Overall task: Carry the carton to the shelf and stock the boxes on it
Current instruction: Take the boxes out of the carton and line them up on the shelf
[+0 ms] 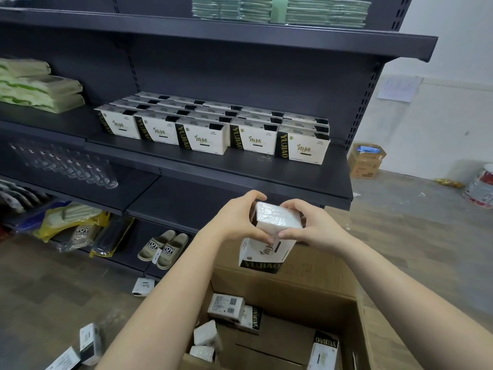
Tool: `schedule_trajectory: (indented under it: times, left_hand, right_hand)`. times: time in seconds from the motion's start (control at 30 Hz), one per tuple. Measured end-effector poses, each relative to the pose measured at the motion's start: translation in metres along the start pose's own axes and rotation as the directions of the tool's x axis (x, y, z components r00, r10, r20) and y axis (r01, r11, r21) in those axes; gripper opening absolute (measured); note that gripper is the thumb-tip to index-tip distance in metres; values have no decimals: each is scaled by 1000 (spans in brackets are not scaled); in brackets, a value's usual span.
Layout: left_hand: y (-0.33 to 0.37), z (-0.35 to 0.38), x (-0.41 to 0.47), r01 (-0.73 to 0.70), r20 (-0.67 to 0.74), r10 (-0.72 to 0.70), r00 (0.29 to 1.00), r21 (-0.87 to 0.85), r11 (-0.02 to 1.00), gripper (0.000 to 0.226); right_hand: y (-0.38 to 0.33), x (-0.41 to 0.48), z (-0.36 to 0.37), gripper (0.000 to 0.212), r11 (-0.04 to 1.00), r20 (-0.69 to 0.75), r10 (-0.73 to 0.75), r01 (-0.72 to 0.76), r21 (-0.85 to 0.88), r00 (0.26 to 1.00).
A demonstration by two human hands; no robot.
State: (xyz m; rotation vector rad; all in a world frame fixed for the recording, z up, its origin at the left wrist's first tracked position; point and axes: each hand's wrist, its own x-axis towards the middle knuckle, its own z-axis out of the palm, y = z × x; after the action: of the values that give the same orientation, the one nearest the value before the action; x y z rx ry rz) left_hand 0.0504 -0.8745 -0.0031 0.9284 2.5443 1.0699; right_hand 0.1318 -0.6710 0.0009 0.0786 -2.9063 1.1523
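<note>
Your carton (293, 284) sits at 6 o'clock, already by shelf (266, 166). Stocked boxes (205, 137) fill rows at 12. Left hand (237, 220) and right hand (317, 228) grip one box (266, 249) above carton; loose boxes (226, 307) left inside.

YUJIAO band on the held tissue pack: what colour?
The band on the tissue pack is black with gold lettering; head view.

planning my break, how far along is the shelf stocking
Done: the brown cardboard carton sits open by the dark metal shelf, where rows of white YUJIAO boxes stand. In hand: the left hand and right hand hold one white box above the carton. Left: several white boxes lie in the carton, and loose boxes on the floor beside it.
</note>
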Motion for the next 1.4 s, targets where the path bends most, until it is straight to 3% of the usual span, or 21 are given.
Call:
schedule_trajectory:
  times: [0.17, 0.27, 0.47, 0.7, 1.03, 1.13, 1.3, 1.4]
  left_hand:
    - [-19, 2, -7, 91, 79, -84, 993, -90, 992, 62]
    - [-32, 3, -11, 134, 109, -125, 986, -81, 988, 59]
    - [-31, -2, -12, 160, 65, -154, 986, -87, 983, 55]
    - [-11, -12, 2, 111, 69, -119, 991, 108, 988, 53]
    - [-5, -26, 21, 65, -28, -61, 998, 184, 981, 64]
    - [-13, -37, 31, 54, -58, -43, 997, 199, 978, 71]
    - [-28, -78, 56, 18, -83, 2, 997, 241, 970, 102]
    - [-41, -108, 72, 22, -73, -2, 997, 287, 958, 105]
  right_hand:
    - [19, -4, -4, 47, 979, 23, 94, -97, 177, 995]
    - [32, -8, -7, 40, 925, 56, 159, -169, 341, 986]
    - [49, -15, -12, 41, 856, 106, 203, -229, 463, 973]
    - [45, -9, -15, 83, 961, 7, 142, -139, 240, 990]
    - [30, 19, -8, 74, 987, -142, 35, -56, -151, 989]
    - [23, 33, -7, 74, 982, -196, 37, -72, -174, 980]
    - [1, 74, -11, 78, 974, -282, 51, -110, -200, 958]
    - [-11, 102, -15, 83, 968, -324, 96, -164, -190, 941]
